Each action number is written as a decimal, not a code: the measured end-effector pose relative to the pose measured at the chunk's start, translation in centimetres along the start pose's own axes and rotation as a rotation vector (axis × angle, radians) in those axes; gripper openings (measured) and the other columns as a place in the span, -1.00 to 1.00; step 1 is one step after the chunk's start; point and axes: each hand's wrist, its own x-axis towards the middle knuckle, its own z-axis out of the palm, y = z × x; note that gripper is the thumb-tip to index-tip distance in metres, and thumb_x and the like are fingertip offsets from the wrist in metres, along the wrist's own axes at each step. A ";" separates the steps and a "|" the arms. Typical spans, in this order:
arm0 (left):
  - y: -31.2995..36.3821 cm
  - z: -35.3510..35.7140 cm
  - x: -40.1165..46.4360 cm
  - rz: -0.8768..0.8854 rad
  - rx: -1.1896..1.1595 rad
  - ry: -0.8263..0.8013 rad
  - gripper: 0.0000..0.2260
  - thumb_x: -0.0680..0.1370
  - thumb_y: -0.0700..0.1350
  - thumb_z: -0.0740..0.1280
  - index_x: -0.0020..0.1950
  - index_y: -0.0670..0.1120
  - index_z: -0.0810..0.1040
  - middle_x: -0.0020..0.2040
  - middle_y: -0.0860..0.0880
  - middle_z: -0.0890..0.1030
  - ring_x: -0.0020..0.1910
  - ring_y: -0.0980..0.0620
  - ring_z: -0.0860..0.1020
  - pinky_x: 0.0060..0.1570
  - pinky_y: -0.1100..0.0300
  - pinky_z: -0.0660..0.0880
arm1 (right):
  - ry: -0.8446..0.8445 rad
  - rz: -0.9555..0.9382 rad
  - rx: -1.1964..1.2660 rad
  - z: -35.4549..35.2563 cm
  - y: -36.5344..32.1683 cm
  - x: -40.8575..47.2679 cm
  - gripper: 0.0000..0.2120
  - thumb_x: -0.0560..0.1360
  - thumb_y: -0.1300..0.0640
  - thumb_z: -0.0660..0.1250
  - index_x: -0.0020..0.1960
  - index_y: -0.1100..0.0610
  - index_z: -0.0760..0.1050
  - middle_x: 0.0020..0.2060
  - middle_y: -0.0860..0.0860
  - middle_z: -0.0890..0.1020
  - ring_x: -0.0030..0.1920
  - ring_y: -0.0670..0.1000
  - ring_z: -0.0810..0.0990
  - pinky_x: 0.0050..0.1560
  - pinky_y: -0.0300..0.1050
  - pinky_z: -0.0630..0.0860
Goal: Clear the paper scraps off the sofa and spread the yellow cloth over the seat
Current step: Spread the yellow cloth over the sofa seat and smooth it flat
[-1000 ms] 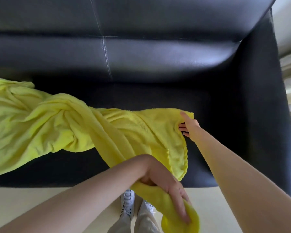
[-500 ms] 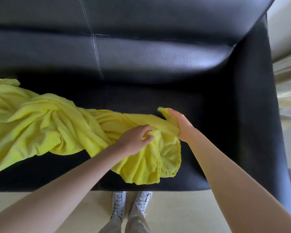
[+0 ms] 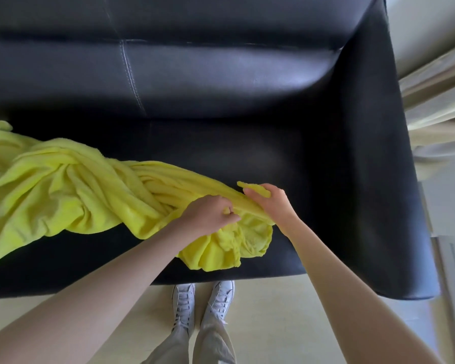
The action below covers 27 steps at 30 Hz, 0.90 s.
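Sofa: a black leather sofa (image 3: pixel 221 82) fills the upper and middle part of the view, seen from above, with its backrest at the top and one armrest (image 3: pixel 389 179) on the right.
Seat: the seat (image 3: pixel 221 151) is dark and shiny; its right part and back strip lie bare, and its front edge runs just above the floor.
Cloth: the yellow cloth (image 3: pixel 63 195) lies bunched and twisted on the seat, running from the left edge of the view to the middle, where one end droops in folds over the seat's front edge.
Left hand: the left hand (image 3: pixel 208 214) rests on the right end of the cloth, fingers curled, pinching a fold of the fabric.
Right hand: the right hand (image 3: pixel 271 200) sits just beside the left one, touching the same twisted band, its fingers and thumb closed round an edge of the cloth, a small corner sticking out past the fingertips.
Arms: both forearms are bare and reach in from the bottom corners.
Paper scraps: not visible on the sofa here.
Floor: a pale floor (image 3: pixel 286 324) lies below the sofa.
Feet: two white laced shoes (image 3: pixel 184 303) stand close to the sofa front, with light trouser legs (image 3: pixel 213 342) above them.
Right side: beside the armrest, pale blurred surfaces that I cannot identify.
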 end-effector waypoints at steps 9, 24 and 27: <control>0.5 0.1 -0.3 0.055 -0.413 0.140 -0.68 0.55 0.19 0.24 0.11 -0.03 0.44 -0.12 0.02 0.52 -0.17 0.07 0.48 -0.12 0.10 0.43 | 0.166 0.013 0.403 -0.5 2.2 -2.6 -0.94 0.45 0.18 0.30 -0.09 0.15 0.50 -0.21 0.06 0.50 -0.16 0.04 0.46 -0.13 -0.03 0.43; 0.4 -0.7 -0.3 0.425 -0.223 0.375 -0.83 0.48 0.02 0.42 0.01 -0.02 0.60 -0.05 0.13 0.59 -0.03 0.20 0.53 0.03 0.22 0.50 | -0.021 -0.155 0.277 0.4 -0.1 -4.6 -0.81 0.47 0.34 0.27 0.00 0.17 0.58 -0.22 0.00 0.60 -0.15 -0.03 0.55 -0.03 -0.10 0.50; 0.5 -0.8 -0.2 0.443 -0.268 0.388 -0.86 0.48 0.00 0.42 -0.06 -0.03 0.54 -0.06 0.13 0.57 -0.03 0.19 0.53 0.02 0.23 0.50 | -0.038 -0.184 0.305 0.4 -0.5 -4.9 -0.81 0.47 0.34 0.27 -0.02 0.15 0.59 -0.22 -0.01 0.61 -0.14 -0.04 0.56 0.00 -0.08 0.51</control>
